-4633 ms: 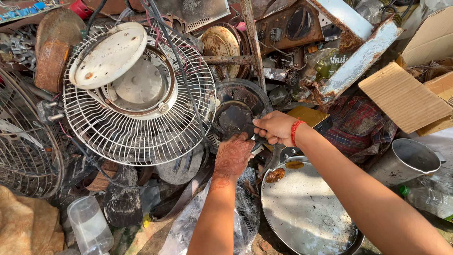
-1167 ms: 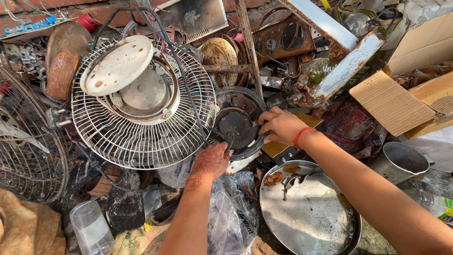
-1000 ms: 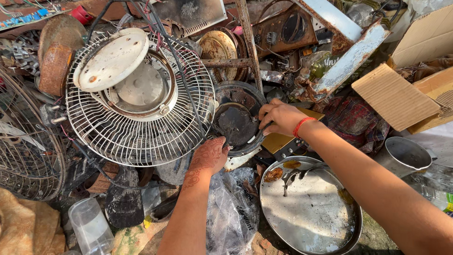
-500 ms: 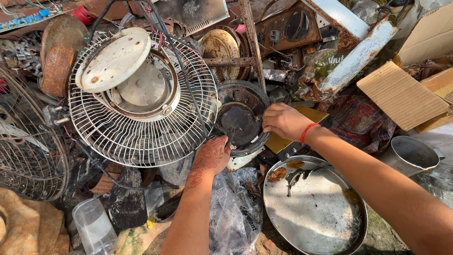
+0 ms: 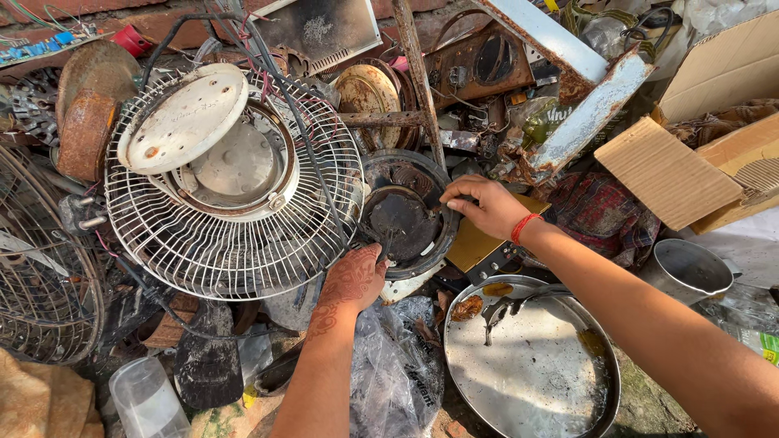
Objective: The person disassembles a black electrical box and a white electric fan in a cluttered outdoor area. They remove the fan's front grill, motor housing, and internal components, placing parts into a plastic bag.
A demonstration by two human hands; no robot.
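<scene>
A round, rusty black metal part (image 5: 406, 219) lies in a heap of scrap, just right of a white wire fan guard (image 5: 231, 186). My left hand (image 5: 350, 280) grips its lower left rim. Fingertips of my right hand (image 5: 483, 207), which has a red thread at the wrist, pinch its right rim. A yellow board (image 5: 479, 243) sits under my right palm.
A steel plate (image 5: 531, 361) lies at the lower right, a steel cup (image 5: 686, 268) beside it. Cardboard boxes (image 5: 714, 138) fill the right side. A second fan guard (image 5: 40, 300) is at the left, with rusty metal pieces along the back and plastic bags (image 5: 393, 373) below.
My left hand has moved up from the plastic bag to the round part's lower rim. My right hand stays on its right rim.
</scene>
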